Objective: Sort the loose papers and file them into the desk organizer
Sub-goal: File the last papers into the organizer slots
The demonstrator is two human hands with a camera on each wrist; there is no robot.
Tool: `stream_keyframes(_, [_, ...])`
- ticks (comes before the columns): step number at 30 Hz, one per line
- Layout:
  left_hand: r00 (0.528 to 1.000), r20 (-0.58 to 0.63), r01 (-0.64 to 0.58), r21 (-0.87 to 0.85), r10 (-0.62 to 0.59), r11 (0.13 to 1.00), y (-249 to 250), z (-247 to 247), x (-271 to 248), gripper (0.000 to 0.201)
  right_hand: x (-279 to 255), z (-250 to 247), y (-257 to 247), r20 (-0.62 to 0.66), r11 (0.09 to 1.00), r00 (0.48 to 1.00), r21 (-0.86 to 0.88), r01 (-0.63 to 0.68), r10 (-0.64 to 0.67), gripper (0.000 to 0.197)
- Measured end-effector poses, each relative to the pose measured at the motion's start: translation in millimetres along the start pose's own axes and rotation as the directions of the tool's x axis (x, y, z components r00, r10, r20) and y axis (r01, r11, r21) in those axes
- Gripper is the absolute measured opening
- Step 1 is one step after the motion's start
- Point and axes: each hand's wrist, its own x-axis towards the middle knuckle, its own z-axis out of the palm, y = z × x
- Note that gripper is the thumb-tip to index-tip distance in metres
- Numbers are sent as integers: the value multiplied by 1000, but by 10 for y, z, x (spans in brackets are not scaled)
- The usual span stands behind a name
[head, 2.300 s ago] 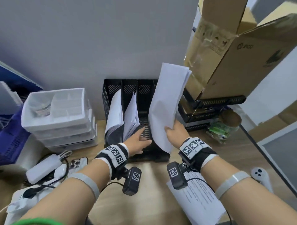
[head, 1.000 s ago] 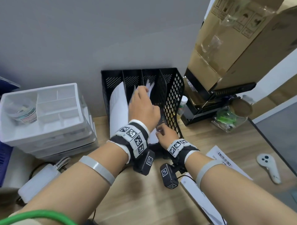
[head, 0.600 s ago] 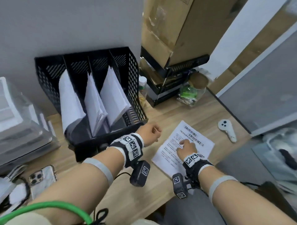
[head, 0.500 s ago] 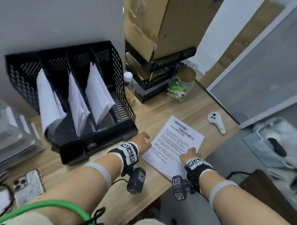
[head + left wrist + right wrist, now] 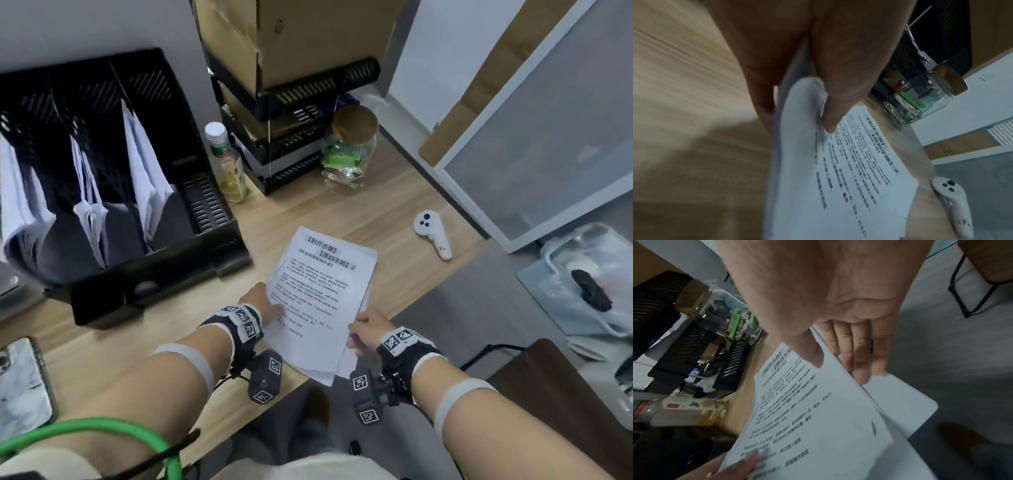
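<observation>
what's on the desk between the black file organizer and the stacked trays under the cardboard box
A clear bottle with a white cap and yellowish contents stands there, upright, close beside the organizer and left of the trays. The head view shows it best.

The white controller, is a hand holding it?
No, the white controller lies alone on the desk, while both hands hold the printed papers.

head overhead, wrists close, sharing papers (image 5: 320, 305)
</observation>
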Motion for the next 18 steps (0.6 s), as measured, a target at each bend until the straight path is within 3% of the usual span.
stream_keyframes(3, [998, -34, -48, -51, 46, 998, -14, -41, -130, 31, 37, -32, -107, 38, 997, 998, -57, 46, -44, 26])
stream_keyframes(7, [997, -48, -69, -192, 60, 979, -57, -111, -275, 38, -18, -66, -369, 73, 953, 993, -281, 115, -98, 13])
stream_keyframes(10, [999, -25, -40, -224, 35, 974, -88, -101, -367, 41, 36, -106, -438, 28, 886, 997, -457, 79, -74, 25])
stream_keyframes(12, [999, -49, -16, -271, 3, 962, -142, -52, -424, 43, 14, -115, -466, 40, 904, 998, -423, 66, -54, 31])
stream_keyframes(16, [995, -68, 35, -443, -73, 896, -260, 2, -570, 60, -313, -88, -518, 147, 994, 988, -106, -22, 37, 10])
stream_keyframes(18, [997, -66, -1, -440, -31, 898, -267, -42, -664, 56, -354, -91, -498, 157, 993, 987, -119, -11, 30, 11])
